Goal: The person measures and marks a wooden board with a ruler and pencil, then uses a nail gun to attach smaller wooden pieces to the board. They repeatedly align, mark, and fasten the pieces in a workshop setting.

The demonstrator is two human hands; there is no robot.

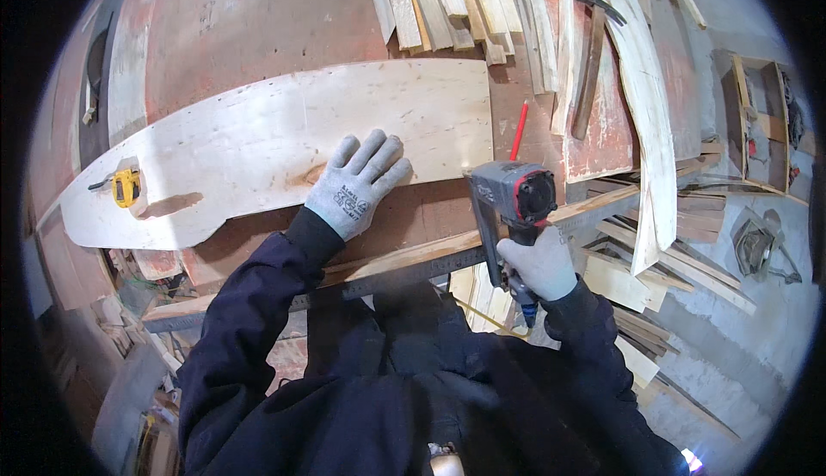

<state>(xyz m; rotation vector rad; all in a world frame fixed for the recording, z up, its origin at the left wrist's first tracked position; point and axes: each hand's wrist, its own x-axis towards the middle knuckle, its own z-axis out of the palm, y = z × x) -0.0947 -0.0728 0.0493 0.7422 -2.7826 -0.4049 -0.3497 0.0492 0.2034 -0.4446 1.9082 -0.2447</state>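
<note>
Desk (258,11) w/ curved ply panel (280,153) on it, L grip (360,182) spread flat atop. Wood strips (430,3) crowd far side. Nail gun (503,194) at panel's R end, R grip (544,265) wrapped round it. Hammer (590,71) beyond, yellow tape meas. (126,188) on panel, red pencil (520,130) by gun.

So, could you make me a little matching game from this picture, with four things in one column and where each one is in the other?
Things
1. Left hand
2. Right hand
3. Yellow tape measure
4. Hammer

Places
A. On the pale board, near its left end
B. At the upper right, its head pointing away from the person
C. Palm down on the pale board, beside the edge nearer the person
D. Wrapped around the handle of the nail gun

Right pairs: 1-C, 2-D, 3-A, 4-B
</note>
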